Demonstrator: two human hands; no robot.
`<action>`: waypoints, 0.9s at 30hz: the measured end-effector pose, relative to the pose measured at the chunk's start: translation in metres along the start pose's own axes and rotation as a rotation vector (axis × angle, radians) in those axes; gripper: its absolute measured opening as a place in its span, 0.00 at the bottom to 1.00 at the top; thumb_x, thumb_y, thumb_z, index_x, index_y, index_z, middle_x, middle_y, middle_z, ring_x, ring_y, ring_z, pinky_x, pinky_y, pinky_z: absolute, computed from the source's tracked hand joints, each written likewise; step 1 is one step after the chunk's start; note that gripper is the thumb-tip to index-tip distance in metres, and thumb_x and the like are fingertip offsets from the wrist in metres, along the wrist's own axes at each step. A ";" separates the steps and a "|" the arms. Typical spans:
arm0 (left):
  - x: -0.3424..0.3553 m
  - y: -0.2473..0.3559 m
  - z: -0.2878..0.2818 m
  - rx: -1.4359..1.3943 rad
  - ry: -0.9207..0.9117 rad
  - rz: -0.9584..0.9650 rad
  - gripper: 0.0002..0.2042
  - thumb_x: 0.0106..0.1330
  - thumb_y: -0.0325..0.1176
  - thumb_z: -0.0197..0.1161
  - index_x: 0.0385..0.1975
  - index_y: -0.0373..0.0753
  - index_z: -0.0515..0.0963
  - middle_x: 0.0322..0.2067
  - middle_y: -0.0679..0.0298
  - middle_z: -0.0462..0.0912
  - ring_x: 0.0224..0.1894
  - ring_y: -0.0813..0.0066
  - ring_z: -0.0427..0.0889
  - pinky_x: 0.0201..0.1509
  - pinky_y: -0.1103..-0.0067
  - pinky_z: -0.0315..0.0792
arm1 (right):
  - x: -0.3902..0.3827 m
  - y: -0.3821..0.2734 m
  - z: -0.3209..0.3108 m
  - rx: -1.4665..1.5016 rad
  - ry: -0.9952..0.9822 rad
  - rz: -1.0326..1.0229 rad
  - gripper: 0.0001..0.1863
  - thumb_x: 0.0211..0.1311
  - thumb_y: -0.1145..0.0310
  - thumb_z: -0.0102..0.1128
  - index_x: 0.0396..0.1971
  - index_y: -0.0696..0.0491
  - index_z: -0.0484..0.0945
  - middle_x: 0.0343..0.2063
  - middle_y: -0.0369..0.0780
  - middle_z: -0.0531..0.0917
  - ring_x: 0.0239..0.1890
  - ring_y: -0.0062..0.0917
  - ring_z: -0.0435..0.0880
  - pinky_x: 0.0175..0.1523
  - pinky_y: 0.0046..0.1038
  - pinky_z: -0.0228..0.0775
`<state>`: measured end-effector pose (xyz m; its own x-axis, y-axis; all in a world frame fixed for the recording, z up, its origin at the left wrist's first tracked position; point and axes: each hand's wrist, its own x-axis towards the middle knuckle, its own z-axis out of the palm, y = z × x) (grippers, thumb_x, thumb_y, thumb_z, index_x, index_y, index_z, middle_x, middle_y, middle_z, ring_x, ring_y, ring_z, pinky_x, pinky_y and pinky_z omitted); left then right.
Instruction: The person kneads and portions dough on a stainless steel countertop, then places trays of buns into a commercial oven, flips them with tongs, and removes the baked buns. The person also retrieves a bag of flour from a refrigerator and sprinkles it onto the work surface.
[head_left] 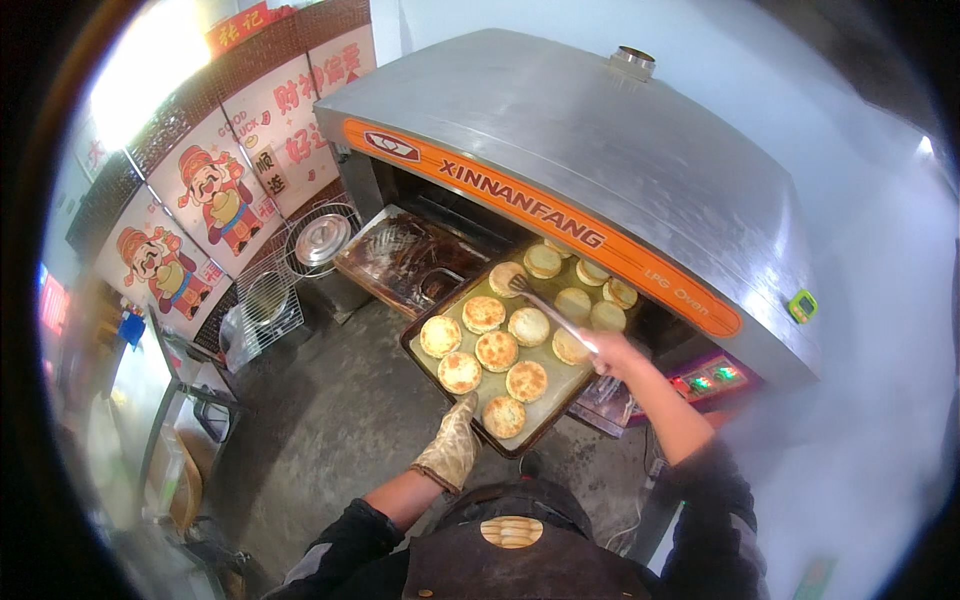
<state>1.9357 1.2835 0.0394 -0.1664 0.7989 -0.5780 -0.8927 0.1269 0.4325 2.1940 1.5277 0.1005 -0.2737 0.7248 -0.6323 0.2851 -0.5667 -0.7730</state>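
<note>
A baking tray point(553, 392) of round flatbreads point(526, 380) sticks partway out of the oven mouth. Several breads at the near end are browned on top; those farther in look paler. My left hand point(450, 446), in a patterned oven mitt, is closed on the tray's near left edge. Bare, my right hand point(612, 356) reaches over the tray and grips the handle of a spatula point(556, 316). The spatula's slotted-looking head rests on or just over a bread point(508, 278) near the oven mouth. The far end of the tray is hidden under the oven hood.
The steel oven point(560, 120) has an orange front strip and a lit control panel point(712, 378) at the right. Left of the tray sits a dark, stained plate point(410, 250). A lidded pot point(323, 238), a wire rack point(268, 310) and a decorated folding screen point(215, 195) stand at the left.
</note>
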 end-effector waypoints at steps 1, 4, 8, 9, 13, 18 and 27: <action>0.000 0.000 -0.001 -0.003 -0.021 0.018 0.24 0.87 0.35 0.55 0.77 0.31 0.65 0.71 0.46 0.77 0.70 0.48 0.81 0.74 0.51 0.82 | 0.004 -0.007 -0.013 0.009 -0.010 0.101 0.17 0.80 0.52 0.68 0.45 0.52 0.82 0.23 0.34 0.74 0.14 0.16 0.63 0.16 0.20 0.53; 0.001 -0.002 -0.003 0.001 -0.049 0.015 0.24 0.87 0.35 0.56 0.77 0.31 0.65 0.72 0.47 0.77 0.70 0.48 0.81 0.74 0.52 0.82 | 0.017 -0.012 -0.038 0.187 -0.133 0.241 0.19 0.80 0.50 0.68 0.45 0.51 0.78 0.25 0.37 0.75 0.15 0.14 0.65 0.14 0.17 0.55; 0.000 -0.001 0.000 0.016 -0.044 0.019 0.25 0.88 0.36 0.55 0.77 0.30 0.65 0.72 0.47 0.76 0.70 0.48 0.81 0.74 0.55 0.81 | 0.035 -0.006 -0.049 0.326 -0.219 0.291 0.18 0.81 0.53 0.67 0.54 0.51 0.75 0.27 0.39 0.76 0.15 0.14 0.66 0.14 0.17 0.56; -0.001 0.000 0.002 0.029 -0.057 0.026 0.25 0.88 0.37 0.55 0.77 0.30 0.65 0.72 0.47 0.76 0.70 0.48 0.81 0.74 0.55 0.81 | 0.037 -0.001 -0.048 0.336 -0.191 0.288 0.18 0.81 0.54 0.67 0.54 0.51 0.75 0.26 0.39 0.76 0.15 0.14 0.66 0.14 0.17 0.56; -0.010 0.004 0.015 0.052 -0.048 0.016 0.26 0.88 0.38 0.54 0.77 0.28 0.64 0.72 0.44 0.74 0.70 0.48 0.81 0.74 0.55 0.81 | 0.034 0.017 -0.039 0.126 -0.036 0.084 0.19 0.78 0.49 0.70 0.44 0.49 0.77 0.25 0.37 0.77 0.15 0.16 0.66 0.16 0.20 0.56; -0.019 0.007 0.026 0.068 -0.036 -0.016 0.27 0.88 0.38 0.54 0.78 0.28 0.61 0.73 0.42 0.72 0.70 0.47 0.81 0.74 0.54 0.82 | 0.042 0.022 -0.028 0.132 -0.057 0.052 0.21 0.80 0.47 0.68 0.43 0.52 0.78 0.27 0.37 0.76 0.15 0.17 0.65 0.17 0.24 0.54; -0.008 0.002 0.018 0.023 0.015 -0.020 0.27 0.87 0.37 0.56 0.77 0.27 0.63 0.73 0.43 0.73 0.70 0.46 0.81 0.74 0.53 0.82 | 0.066 0.006 -0.078 0.191 -0.367 0.246 0.18 0.82 0.50 0.66 0.49 0.49 0.76 0.25 0.34 0.77 0.15 0.10 0.65 0.15 0.14 0.52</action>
<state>1.9424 1.2884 0.0576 -0.1550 0.7870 -0.5972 -0.8862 0.1564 0.4361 2.2495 1.6031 0.0581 -0.5352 0.3930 -0.7477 0.2177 -0.7911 -0.5717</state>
